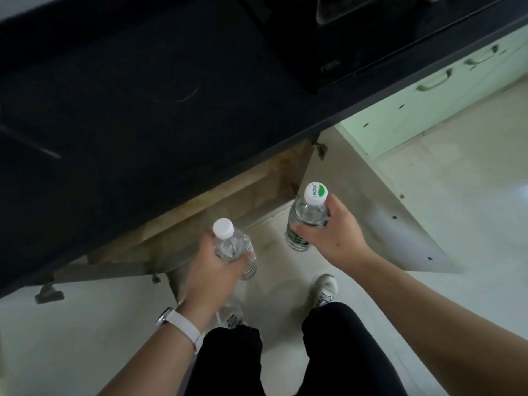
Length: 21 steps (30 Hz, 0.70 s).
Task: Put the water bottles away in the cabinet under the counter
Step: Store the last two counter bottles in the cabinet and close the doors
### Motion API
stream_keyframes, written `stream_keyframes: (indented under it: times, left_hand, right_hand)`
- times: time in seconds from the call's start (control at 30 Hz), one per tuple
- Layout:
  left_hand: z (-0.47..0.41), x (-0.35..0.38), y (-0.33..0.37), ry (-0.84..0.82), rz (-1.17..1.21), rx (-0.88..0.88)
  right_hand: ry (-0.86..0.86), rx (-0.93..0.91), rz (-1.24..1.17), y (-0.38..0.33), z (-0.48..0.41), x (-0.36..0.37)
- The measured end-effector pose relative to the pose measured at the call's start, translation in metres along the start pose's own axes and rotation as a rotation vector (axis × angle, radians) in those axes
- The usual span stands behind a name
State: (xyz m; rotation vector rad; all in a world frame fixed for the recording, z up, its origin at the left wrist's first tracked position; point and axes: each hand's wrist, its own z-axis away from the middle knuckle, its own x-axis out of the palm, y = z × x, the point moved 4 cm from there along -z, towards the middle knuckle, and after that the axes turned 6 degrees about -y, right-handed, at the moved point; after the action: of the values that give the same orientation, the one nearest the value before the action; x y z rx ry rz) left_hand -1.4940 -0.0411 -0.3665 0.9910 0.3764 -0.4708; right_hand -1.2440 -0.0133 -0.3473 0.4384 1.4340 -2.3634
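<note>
My left hand [213, 271] grips a clear water bottle with a plain white cap [228, 238], held upright in front of the open cabinet. In my right hand [333, 234] is a second clear water bottle [307, 215] with a green label and a white cap bearing a green mark. Both bottles hang above the floor just outside the cabinet under the counter [217, 201], whose brown wooden inside shows below the dark counter. The cabinet's right door [380, 212] stands swung open toward me. I see little of the cabinet's interior.
The dark counter [137, 90] fills the upper left, with a black appliance [357, 30] at the top. Pale green drawers with handles [434, 81] run along the right. My two feet in white shoes stand on the light floor [457, 218].
</note>
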Motion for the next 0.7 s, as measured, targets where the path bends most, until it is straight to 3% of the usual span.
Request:
stream_keyframes:
  times: [0.23, 0.47, 0.7]
  left_hand:
    - [-0.084, 0.049, -0.038, 0.074, 0.064, 0.128]
    - [-0.169, 0.089, -0.077, 0.189, 0.080, 0.331]
    - [-0.204, 0.091, -0.069, 0.332, 0.114, 0.551]
  right_hand:
    - [0.025, -0.131, -0.061, 0.053, -0.081, 0.033]
    - [0.037, -0.346, -0.268, 0.106, -0.167, 0.075]
    - [0.125, -0.576, -0.376, 0.116, -0.217, 0.078]
